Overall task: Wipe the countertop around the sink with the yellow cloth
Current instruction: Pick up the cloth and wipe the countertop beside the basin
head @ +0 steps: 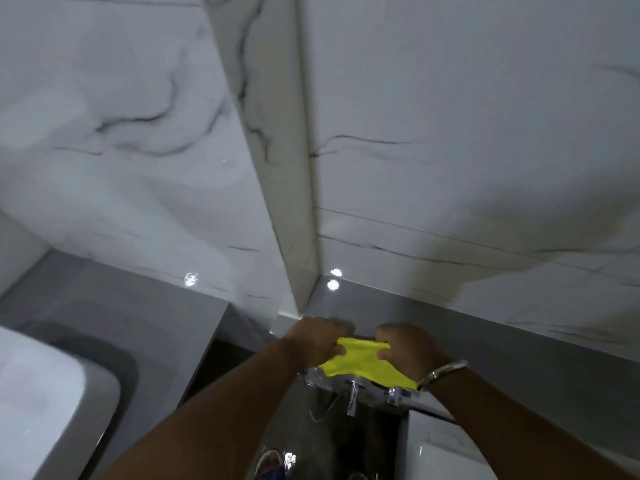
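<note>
Both hands hold the bright yellow soft cloth stretched between them in mid-air, so this looks like the readying step: the cloth is being spread or refolded before any wiping starts. The left hand pinches the cloth's left upper corner between thumb and curled fingers, and the right hand, with a silver metal bangle at its wrist, pinches the right upper corner the same way. The cloth hangs just above the chrome tap fitting, touching no surface that I can see. It looks thin and limp, sagging in the middle with its lower edge drooping toward the bangle. To the left of the tap fitting, well apart, sits the white rounded ceramic sink on the grey glossy countertop. The next move probably calls for bunching the cloth into one hand and carrying it left, down onto that countertop.
</note>
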Tool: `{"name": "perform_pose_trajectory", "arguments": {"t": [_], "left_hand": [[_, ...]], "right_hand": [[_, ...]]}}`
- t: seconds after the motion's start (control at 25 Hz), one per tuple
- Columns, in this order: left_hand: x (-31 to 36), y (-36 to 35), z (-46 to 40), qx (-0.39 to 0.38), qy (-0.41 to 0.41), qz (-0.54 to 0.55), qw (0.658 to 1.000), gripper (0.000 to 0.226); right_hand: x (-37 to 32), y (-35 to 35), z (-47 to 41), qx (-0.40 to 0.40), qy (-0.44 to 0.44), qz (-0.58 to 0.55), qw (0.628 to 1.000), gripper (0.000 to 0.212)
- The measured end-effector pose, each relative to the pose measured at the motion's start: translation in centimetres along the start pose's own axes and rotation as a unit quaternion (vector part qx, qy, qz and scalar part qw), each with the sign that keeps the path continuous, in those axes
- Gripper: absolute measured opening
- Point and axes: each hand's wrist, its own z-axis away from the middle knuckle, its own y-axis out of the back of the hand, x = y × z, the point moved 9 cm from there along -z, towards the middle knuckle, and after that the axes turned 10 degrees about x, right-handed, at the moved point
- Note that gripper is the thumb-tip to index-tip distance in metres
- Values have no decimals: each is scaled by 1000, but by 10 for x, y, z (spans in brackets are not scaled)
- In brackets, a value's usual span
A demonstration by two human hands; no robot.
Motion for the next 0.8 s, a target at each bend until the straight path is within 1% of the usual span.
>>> {"name": "perform_pose_trajectory", "arguments": {"t": [0.08, 0.2, 0.24, 0.32, 0.36, 0.44, 0.52, 0.6, 0.72, 0.8], "left_hand": [[6, 9, 9, -1, 0, 25, 1000, 37], [-2, 42, 44, 54, 26, 87, 994, 25], [-9, 55, 59, 75, 34, 96, 992, 23], [-29, 80, 95, 116, 51, 112, 986, 21], [-42, 95, 115, 138, 63, 117, 982, 21], [-75, 128, 161, 190, 93, 119, 970, 25], [-113, 160, 208, 247, 131, 133, 951, 29], [-155, 181, 254, 286, 176, 143, 931, 27], [-215, 188, 307, 329, 238, 165, 899, 23], [-256, 183, 336, 360, 270, 202, 870, 17]], "right_hand": [[-4, 11, 4, 10, 9, -10, 1000, 23], [-32, 39, 6, 25, 54, -24, 998, 26], [-45, 50, 6, 29, 72, -33, 996, 27], [-81, 70, 3, 28, 111, -50, 992, 20], [-102, 80, 1, 32, 127, -67, 989, 16], [-152, 99, -12, 50, 161, -119, 979, 14], [-212, 107, -29, 45, 205, -150, 966, 15], [-276, 103, -48, 37, 240, -161, 957, 14], [-348, 89, -78, 41, 252, -168, 952, 12], [-391, 75, -103, 38, 254, -164, 953, 12]]}}
